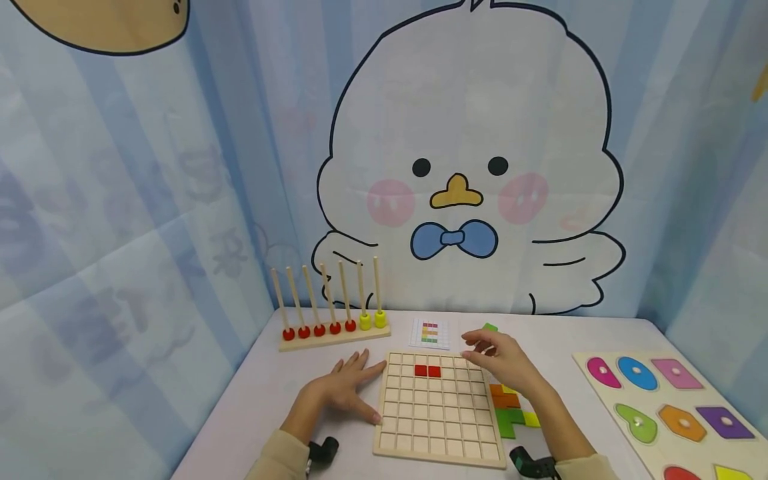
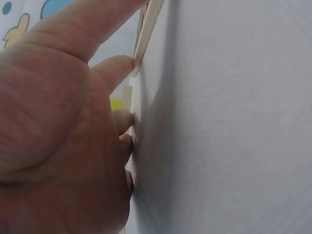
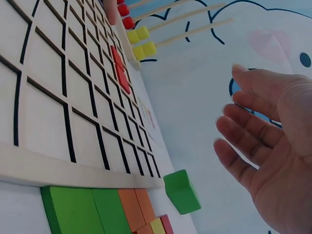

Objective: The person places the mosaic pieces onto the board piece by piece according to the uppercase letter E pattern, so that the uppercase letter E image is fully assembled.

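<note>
A wooden grid board (image 1: 436, 430) lies in the middle of the table, with two red squares (image 1: 427, 371) side by side in its upper part. My left hand (image 1: 342, 390) rests on the table with spread fingers, thumb and index finger touching the board's left edge. Above the board's far right corner hovers my right hand (image 1: 504, 357). Its fingers are loosely bent, and in the right wrist view nothing is between them. A green block (image 3: 181, 191) stands just beyond that corner. Along the board's right side lie green, orange and yellow blocks (image 1: 507, 417).
A small card with a coloured grid pattern (image 1: 430, 333) lies behind the board. At the back left stands a wooden peg rack (image 1: 336, 339) with red and yellow beads. A shape puzzle board (image 1: 651, 400) lies at the right. A printed curtain (image 1: 456, 120) closes off the back.
</note>
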Available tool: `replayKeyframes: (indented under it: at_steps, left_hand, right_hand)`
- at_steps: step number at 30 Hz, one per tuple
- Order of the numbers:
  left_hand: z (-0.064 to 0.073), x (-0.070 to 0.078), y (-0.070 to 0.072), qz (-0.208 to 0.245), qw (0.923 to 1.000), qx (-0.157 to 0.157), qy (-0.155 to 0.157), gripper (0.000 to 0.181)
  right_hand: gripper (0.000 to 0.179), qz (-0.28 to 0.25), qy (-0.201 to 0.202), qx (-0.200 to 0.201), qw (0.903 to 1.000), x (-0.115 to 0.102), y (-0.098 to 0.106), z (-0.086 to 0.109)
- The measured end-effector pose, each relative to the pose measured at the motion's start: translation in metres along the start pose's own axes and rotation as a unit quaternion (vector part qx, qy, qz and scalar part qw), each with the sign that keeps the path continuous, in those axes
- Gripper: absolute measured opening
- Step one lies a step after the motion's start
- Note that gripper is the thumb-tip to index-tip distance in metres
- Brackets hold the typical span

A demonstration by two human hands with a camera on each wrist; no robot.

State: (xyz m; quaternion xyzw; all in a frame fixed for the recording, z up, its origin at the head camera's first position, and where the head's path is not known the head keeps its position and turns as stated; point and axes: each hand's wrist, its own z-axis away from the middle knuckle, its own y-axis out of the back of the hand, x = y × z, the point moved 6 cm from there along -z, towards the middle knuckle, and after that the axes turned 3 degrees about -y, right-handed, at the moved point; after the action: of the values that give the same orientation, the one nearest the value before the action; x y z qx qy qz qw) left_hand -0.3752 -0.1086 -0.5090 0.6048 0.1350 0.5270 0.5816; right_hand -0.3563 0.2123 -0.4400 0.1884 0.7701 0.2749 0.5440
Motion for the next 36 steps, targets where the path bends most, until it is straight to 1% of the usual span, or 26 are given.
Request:
replayKeyframes:
  at_steps: [4,8,13,18,21,27,36]
  left_hand:
    - [0.000,0.001,0.000,-0.002,1.0000,0.000,0.001,0.112]
    - [0.000,0.000,0.001,-0.002,1.0000,0.005,0.001,0.111]
    - [0.001,0.001,0.000,-0.002,1.0000,0.005,0.001,0.111]
    - [0.002,0.003,0.000,-0.004,1.0000,0.005,0.000,0.110]
    - [0.002,0.003,0.000,-0.005,1.0000,0.005,0.001,0.111]
    - [0.001,0.001,0.000,-0.003,1.0000,0.001,-0.001,0.112]
    - [0.002,0.002,0.002,-0.003,1.0000,0.002,0.000,0.111]
  right_hand:
    - [0.034,0.009,-0.008,0.014,0.9998,0.006,0.010,0.002]
    - [0.036,0.018,-0.026,0.024,0.9992,0.013,0.018,0.003]
    - [0.040,0.031,-0.046,0.029,0.9980,0.024,0.025,0.004]
    - [0.042,0.041,-0.057,0.033,0.9970,0.033,0.029,0.005]
    - [0.042,0.046,-0.069,0.026,0.9962,0.039,0.029,0.007]
    - [0.041,0.051,-0.114,0.003,0.9922,0.054,0.027,0.011]
    - [0.033,0.070,-0.153,-0.027,0.9854,0.073,0.028,0.015]
